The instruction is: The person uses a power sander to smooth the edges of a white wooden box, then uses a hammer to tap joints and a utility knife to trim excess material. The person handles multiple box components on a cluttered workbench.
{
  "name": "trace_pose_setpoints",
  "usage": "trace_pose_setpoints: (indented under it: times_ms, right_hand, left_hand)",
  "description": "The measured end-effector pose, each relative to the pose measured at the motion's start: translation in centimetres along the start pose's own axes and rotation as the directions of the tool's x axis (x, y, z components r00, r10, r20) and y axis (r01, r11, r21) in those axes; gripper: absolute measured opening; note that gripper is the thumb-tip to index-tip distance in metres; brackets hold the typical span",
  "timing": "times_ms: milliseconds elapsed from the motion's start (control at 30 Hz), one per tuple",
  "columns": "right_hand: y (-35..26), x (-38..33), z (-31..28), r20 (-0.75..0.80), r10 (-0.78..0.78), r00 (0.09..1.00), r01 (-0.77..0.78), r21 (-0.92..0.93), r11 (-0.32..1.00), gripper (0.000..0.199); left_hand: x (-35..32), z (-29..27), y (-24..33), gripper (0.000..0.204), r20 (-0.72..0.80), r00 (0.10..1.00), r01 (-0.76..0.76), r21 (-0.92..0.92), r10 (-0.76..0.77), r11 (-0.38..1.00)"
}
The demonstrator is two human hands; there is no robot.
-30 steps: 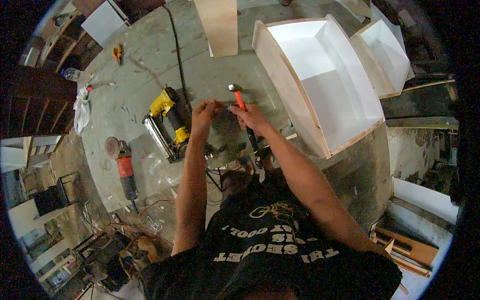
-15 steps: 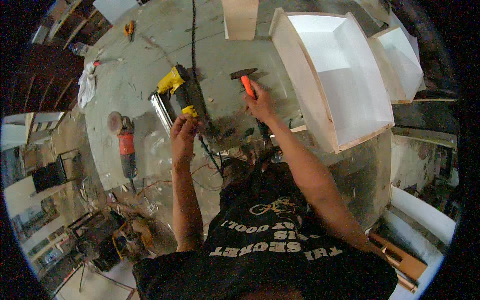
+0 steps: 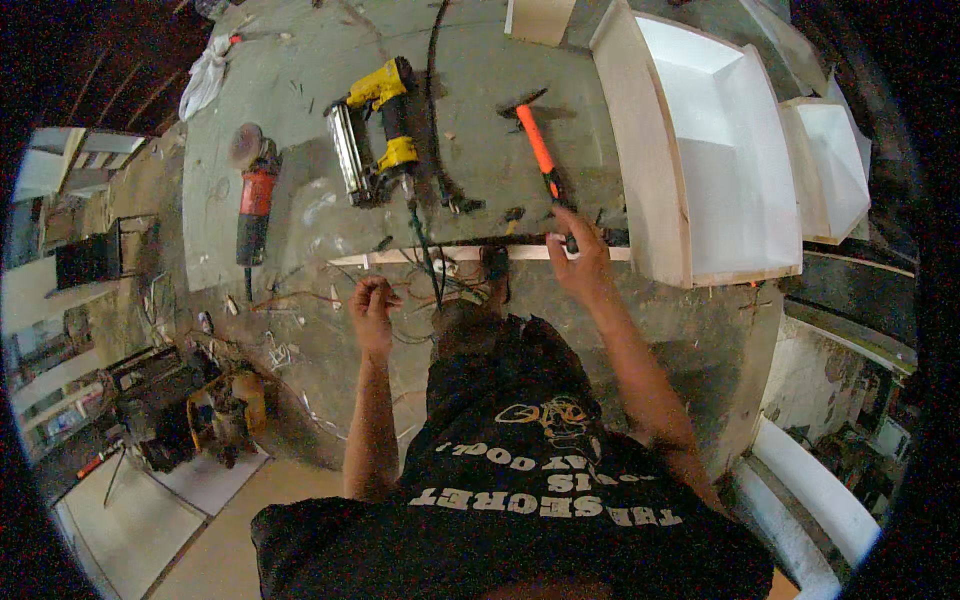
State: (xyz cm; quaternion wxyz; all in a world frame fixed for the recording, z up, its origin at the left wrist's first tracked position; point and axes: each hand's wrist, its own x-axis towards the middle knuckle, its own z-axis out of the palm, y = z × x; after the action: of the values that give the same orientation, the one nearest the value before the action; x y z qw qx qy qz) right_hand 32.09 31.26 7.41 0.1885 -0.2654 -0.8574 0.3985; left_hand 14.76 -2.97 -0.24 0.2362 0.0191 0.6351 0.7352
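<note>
A hammer [image 3: 538,145] with an orange and black handle lies on the worktable, its head pointing away from me. My right hand [image 3: 585,265] is at the near end of its handle, thumb and fingers apart, and does not appear to grip it. Off the near edge of the table, my left hand [image 3: 371,315] has its fingertips pinched together; whatever small thing may be in them cannot be made out. Beyond it a yellow and black nail gun [image 3: 385,120] rests on the tabletop with its hose attached. Left of that lies a red and black angle grinder [image 3: 256,200].
An open white-lined wooden box [image 3: 690,170] stands at the table's right, with another box [image 3: 825,165] beyond it. A light wood strip [image 3: 470,254] runs along the near edge. A dark hose [image 3: 432,90] crosses the table. A white bag [image 3: 207,78] lies far left.
The hammer, gripped near its head before, now lies on the table, and my right hand has drawn back to the handle's end. My left hand has moved away from the nail gun toward me.
</note>
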Motion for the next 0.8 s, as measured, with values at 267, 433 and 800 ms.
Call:
trace_pose_setpoints:
  times_ms: [267,433,800]
  right_hand:
    - [4.4,-19.4,0.5,0.288,0.192,0.938,-0.212,0.04,0.976,0.034]
    - [9.4,-28.7,3.9,0.434,0.349,0.831,-0.358,-0.065,0.931,0.038]
    - [19.7,-38.4,13.2,0.59,0.484,0.646,-0.347,-0.337,0.875,0.04]
  left_hand:
    - [-11.5,-8.8,-12.6,0.026,0.099,0.941,0.234,0.499,-0.324,0.834]
    - [-23.3,-20.9,-17.8,0.02,0.034,0.819,0.41,0.662,-0.572,0.627]
    - [-33.0,-30.5,-12.0,0.019,-0.168,0.816,0.391,0.865,-0.552,0.314]
